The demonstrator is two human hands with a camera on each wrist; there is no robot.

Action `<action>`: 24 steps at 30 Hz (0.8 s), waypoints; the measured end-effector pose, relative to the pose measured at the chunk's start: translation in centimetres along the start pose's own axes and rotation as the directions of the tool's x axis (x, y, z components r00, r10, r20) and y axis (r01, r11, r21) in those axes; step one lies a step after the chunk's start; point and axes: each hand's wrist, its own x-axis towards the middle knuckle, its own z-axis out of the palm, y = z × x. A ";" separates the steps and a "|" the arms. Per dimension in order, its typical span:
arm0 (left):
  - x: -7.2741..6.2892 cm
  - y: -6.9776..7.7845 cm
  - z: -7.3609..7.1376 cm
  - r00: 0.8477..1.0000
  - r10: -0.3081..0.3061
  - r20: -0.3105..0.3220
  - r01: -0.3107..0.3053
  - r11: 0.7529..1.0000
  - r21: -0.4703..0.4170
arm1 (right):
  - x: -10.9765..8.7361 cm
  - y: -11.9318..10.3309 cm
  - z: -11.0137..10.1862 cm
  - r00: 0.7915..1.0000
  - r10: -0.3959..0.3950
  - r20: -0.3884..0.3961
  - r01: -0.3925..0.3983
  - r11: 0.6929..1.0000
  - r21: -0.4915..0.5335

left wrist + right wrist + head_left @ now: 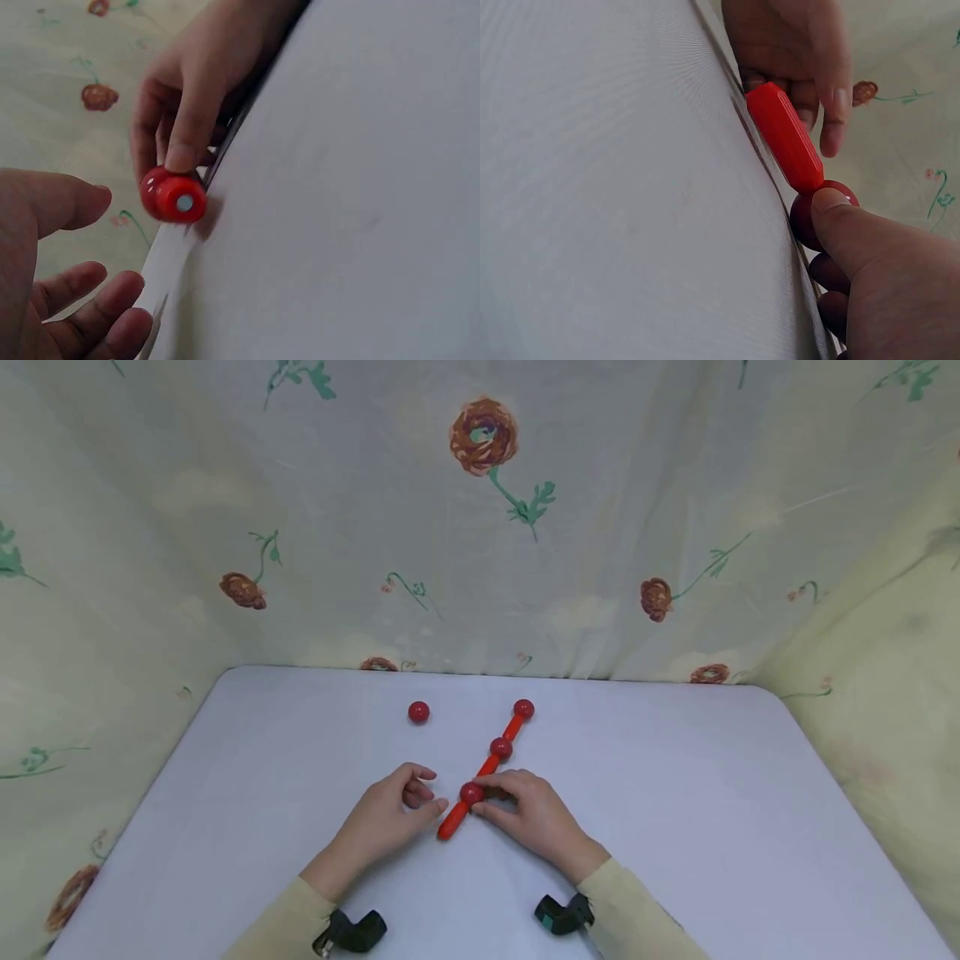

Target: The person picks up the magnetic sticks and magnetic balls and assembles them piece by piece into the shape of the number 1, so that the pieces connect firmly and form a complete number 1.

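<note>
A chain of red rods and dark red balls lies slantwise across the middle of the table. My right hand (536,818) pinches its nearest ball (471,793) between thumb and fingers. From that ball a red rod (452,822) points toward me; the left wrist view shows a small silvery disc (184,203) in its free end. Farther up the chain are a middle ball (501,748) and a far ball (523,709), joined by rods. My left hand (386,814) hovers left of the near rod, its thumb and fingers apart and holding nothing.
A loose red ball (418,712) sits toward the back of the white table (675,793), left of the chain. Flowered cloth (585,527) hangs behind the table and at both sides. Each wrist wears a black device (360,932).
</note>
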 end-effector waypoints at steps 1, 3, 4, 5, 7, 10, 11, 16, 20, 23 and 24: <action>0.4 -0.1 -0.4 1.000 -0.007 -0.014 0.007 1.000 -0.002 | 0.0 0.0 0.0 1.000 0.001 0.000 -0.001 1.000 -0.002; 1.2 -0.3 -1.2 0.999 -0.022 -0.045 0.023 1.000 0.013 | 0.0 0.0 -0.1 1.000 0.006 0.003 -0.006 1.000 -0.007; 1.6 -0.3 -1.5 0.998 -0.032 -0.058 0.033 0.999 0.020 | 0.0 0.0 -0.1 1.000 0.009 0.005 -0.009 1.000 -0.007; 2.0 -0.4 -1.9 0.997 -0.041 -0.068 0.042 0.999 0.027 | 0.0 0.0 -0.1 1.000 0.011 0.007 -0.011 1.000 -0.006; 2.9 -0.6 -2.5 0.996 -0.053 -0.077 0.056 0.998 0.041 | 0.0 0.0 -0.1 1.000 0.014 0.009 -0.014 1.000 0.001; 3.9 -0.8 -3.1 0.995 -0.064 -0.074 0.068 0.996 0.052 | -0.1 0.1 0.0 1.000 0.017 0.010 -0.017 1.000 0.012; 4.2 -1.0 -3.2 0.995 -0.063 -0.073 0.067 0.996 0.055 | -0.1 0.1 0.0 1.000 0.016 0.011 -0.016 1.000 0.016; 5.3 -1.2 -3.3 0.996 -0.047 -0.073 0.051 0.996 0.066 | -0.1 0.2 0.1 1.000 0.010 0.009 -0.010 1.000 0.016; 6.1 -1.4 -3.1 0.995 -0.064 -0.079 0.072 0.993 0.099 | -0.1 0.2 0.1 1.000 0.012 0.010 -0.012 1.000 0.006; 6.9 -1.8 -2.9 0.993 -0.083 -0.088 0.092 0.989 0.115 | -0.1 0.2 0.0 1.000 0.016 0.012 -0.016 1.000 0.007; 7.2 -1.9 -2.9 0.992 -0.083 -0.091 0.094 0.989 0.117 | -0.1 0.2 0.0 1.000 0.017 0.012 -0.018 1.000 0.007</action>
